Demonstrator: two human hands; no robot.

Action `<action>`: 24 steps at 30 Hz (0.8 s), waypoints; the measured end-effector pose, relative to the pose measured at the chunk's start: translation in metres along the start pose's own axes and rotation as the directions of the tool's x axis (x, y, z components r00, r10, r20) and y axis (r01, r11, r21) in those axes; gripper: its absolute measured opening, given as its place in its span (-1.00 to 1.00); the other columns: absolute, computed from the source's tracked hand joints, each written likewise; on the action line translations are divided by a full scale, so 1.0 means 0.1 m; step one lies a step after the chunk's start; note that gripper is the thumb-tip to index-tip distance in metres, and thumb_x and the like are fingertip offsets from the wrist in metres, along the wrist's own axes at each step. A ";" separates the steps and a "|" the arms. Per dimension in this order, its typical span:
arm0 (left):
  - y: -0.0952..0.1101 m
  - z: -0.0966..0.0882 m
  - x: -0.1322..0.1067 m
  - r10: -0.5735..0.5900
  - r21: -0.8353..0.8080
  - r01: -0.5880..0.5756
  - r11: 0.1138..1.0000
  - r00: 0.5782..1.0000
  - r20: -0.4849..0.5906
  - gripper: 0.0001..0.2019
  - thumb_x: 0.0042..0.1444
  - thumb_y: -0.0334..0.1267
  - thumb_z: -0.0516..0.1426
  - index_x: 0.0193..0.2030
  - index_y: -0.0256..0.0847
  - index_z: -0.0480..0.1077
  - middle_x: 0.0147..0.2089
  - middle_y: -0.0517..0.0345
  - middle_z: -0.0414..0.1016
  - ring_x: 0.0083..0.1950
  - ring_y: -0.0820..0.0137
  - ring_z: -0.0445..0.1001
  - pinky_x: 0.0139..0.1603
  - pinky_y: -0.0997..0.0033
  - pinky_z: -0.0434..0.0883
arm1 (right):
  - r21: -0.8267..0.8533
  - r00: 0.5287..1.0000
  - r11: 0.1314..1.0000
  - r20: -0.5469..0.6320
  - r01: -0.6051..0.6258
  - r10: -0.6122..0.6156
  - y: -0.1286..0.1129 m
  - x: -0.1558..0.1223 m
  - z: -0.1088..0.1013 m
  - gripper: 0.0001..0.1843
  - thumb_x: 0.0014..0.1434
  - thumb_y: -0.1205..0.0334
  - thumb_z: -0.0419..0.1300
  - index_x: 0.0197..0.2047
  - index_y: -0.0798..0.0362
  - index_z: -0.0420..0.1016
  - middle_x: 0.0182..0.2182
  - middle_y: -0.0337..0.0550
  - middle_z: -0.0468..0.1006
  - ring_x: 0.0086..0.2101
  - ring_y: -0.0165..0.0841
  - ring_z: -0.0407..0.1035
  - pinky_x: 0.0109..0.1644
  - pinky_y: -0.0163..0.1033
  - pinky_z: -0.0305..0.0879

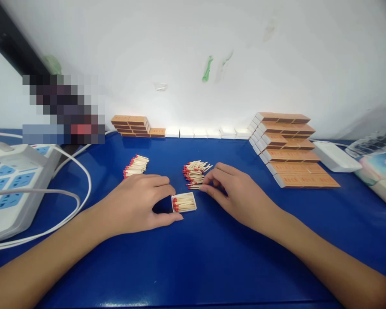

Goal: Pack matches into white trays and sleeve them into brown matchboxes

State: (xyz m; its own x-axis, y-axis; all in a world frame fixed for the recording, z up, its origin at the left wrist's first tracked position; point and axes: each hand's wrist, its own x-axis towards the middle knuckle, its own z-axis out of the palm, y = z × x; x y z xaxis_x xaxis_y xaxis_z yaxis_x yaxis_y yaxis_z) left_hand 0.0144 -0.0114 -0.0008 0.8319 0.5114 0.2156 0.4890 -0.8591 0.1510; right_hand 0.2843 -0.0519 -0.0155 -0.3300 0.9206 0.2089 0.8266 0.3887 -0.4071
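A small white tray (184,202) holding red-tipped matches lies on the blue table (193,257) between my hands. My left hand (138,204) grips the tray's left end between thumb and forefinger. My right hand (234,191) rests just right of the tray, its fingertips pinched at the near edge of a loose pile of matches (194,171). What the fingertips hold is too small to make out. A second pile of matches (135,166) lies beyond my left hand.
Orange matchbox sleeves (289,150) are stacked in steps at the right, a smaller stack (133,125) at the back left, white trays (209,132) along the wall. A power strip (9,189) with white cables sits at the left. A white box (334,156) and packets lie far right.
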 end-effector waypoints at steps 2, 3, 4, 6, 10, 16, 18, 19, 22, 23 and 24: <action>0.01 -0.01 0.00 -0.008 -0.008 0.008 1.000 1.000 0.010 -0.70 0.29 0.03 0.27 -0.16 -0.20 0.58 -0.33 0.22 0.48 -0.34 0.41 0.47 -0.31 0.36 0.28 | -0.006 0.999 0.999 0.021 0.035 -0.035 0.01 -0.01 0.02 -0.88 0.40 0.27 0.27 -0.22 0.03 0.45 -0.25 -0.15 0.50 -0.24 -0.28 0.40 -0.21 -0.20 0.29; 0.02 -0.01 0.00 -0.010 -0.009 0.010 1.000 1.000 0.016 -0.70 0.29 0.03 0.27 -0.17 -0.20 0.58 -0.33 0.22 0.48 -0.34 0.41 0.47 -0.31 0.36 0.28 | -0.009 0.999 0.999 0.031 0.045 -0.045 0.01 -0.01 0.03 -0.87 0.40 0.28 0.26 -0.24 0.03 0.43 -0.26 -0.15 0.51 -0.25 -0.28 0.40 -0.21 -0.20 0.30; 0.03 -0.01 0.00 -0.013 -0.008 0.013 1.000 1.000 0.022 -0.70 0.29 0.02 0.27 -0.17 -0.20 0.58 -0.33 0.21 0.48 -0.33 0.40 0.47 -0.31 0.37 0.28 | -0.012 0.998 0.999 0.034 0.053 -0.053 0.01 -0.01 0.04 -0.84 0.41 0.30 0.24 -0.26 0.03 0.41 -0.26 -0.15 0.51 -0.25 -0.29 0.40 -0.21 -0.20 0.30; 0.03 -0.01 0.00 -0.013 -0.001 0.013 1.000 0.999 0.029 -0.70 0.30 0.02 0.27 -0.18 -0.21 0.59 -0.33 0.20 0.48 -0.33 0.40 0.47 -0.31 0.36 0.29 | -0.015 0.998 0.998 0.034 0.060 -0.059 0.02 -0.01 0.05 -0.80 0.43 0.31 0.20 -0.29 0.02 0.37 -0.25 -0.14 0.51 -0.27 -0.30 0.40 -0.23 -0.21 0.31; 0.03 -0.01 0.00 -0.009 0.003 0.009 1.000 1.000 0.025 -0.70 0.29 0.02 0.27 -0.17 -0.21 0.59 -0.32 0.19 0.50 -0.33 0.40 0.47 -0.30 0.36 0.30 | -0.018 0.997 0.997 0.009 0.081 -0.081 0.01 0.00 0.03 -0.88 0.43 0.32 0.20 -0.22 0.01 0.41 -0.24 -0.14 0.50 -0.30 -0.31 0.40 -0.25 -0.22 0.32; 0.02 -0.01 0.00 0.013 0.007 -0.013 1.000 1.000 0.012 -0.70 0.29 0.01 0.28 -0.18 -0.22 0.59 -0.34 0.20 0.47 -0.33 0.39 0.46 -0.30 0.35 0.29 | -0.020 0.996 0.996 -0.010 0.087 -0.088 0.03 0.00 0.03 -0.98 0.42 0.31 0.22 -0.12 0.02 0.44 -0.21 -0.13 0.51 -0.28 -0.30 0.43 -0.24 -0.23 0.33; 0.02 0.00 0.00 0.019 0.003 -0.019 1.000 1.000 0.010 -0.70 0.30 0.01 0.27 -0.17 -0.22 0.59 -0.33 0.20 0.47 -0.32 0.38 0.46 -0.29 0.34 0.29 | -0.031 0.996 0.995 -0.007 0.090 -0.090 0.06 0.01 0.05 -0.98 0.43 0.30 0.20 -0.12 0.02 0.45 -0.21 -0.11 0.51 -0.27 -0.29 0.43 -0.24 -0.23 0.32; 0.02 0.00 -0.01 0.018 0.002 -0.018 1.000 1.000 0.009 -0.70 0.30 0.01 0.27 -0.17 -0.22 0.59 -0.33 0.20 0.47 -0.32 0.38 0.46 -0.29 0.34 0.29 | -0.034 0.995 0.995 -0.006 0.094 -0.095 0.07 0.01 0.06 -0.96 0.44 0.29 0.19 -0.13 0.03 0.45 -0.20 -0.11 0.51 -0.27 -0.29 0.43 -0.24 -0.23 0.32; 0.02 0.00 -0.01 0.010 0.006 -0.010 1.000 1.000 0.017 -0.71 0.29 0.00 0.28 -0.19 -0.23 0.58 -0.34 0.20 0.47 -0.33 0.39 0.46 -0.31 0.34 0.28 | -0.029 0.995 0.995 -0.003 0.098 -0.098 0.10 0.01 0.08 -0.95 0.44 0.31 0.18 -0.14 0.03 0.45 -0.19 -0.12 0.50 -0.28 -0.31 0.42 -0.24 -0.23 0.31; 0.02 0.00 -0.01 0.010 0.007 -0.010 1.000 1.000 0.020 -0.71 0.29 0.00 0.28 -0.20 -0.23 0.58 -0.34 0.20 0.47 -0.34 0.40 0.45 -0.31 0.35 0.28 | -0.025 0.995 0.995 0.000 0.097 -0.098 0.10 0.00 0.08 -0.95 0.44 0.31 0.18 -0.13 0.03 0.45 -0.19 -0.12 0.50 -0.28 -0.31 0.42 -0.24 -0.23 0.31; 0.02 0.00 -0.01 0.010 0.007 -0.010 1.000 1.000 0.023 -0.70 0.29 0.00 0.28 -0.21 -0.22 0.57 -0.34 0.21 0.47 -0.34 0.40 0.45 -0.32 0.35 0.28 | -0.023 0.995 0.995 0.002 0.096 -0.096 0.10 0.00 0.08 -0.95 0.44 0.31 0.18 -0.12 0.03 0.45 -0.19 -0.12 0.50 -0.28 -0.31 0.42 -0.23 -0.23 0.32</action>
State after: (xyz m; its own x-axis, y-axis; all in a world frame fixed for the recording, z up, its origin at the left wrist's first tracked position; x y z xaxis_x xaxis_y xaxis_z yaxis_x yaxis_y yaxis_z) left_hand 0.0145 -0.0141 -0.0003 0.8426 0.5021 0.1946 0.4824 -0.8644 0.1419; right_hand 0.2893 -0.0473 -0.0267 -0.4089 0.8791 0.2449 0.8011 0.4743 -0.3649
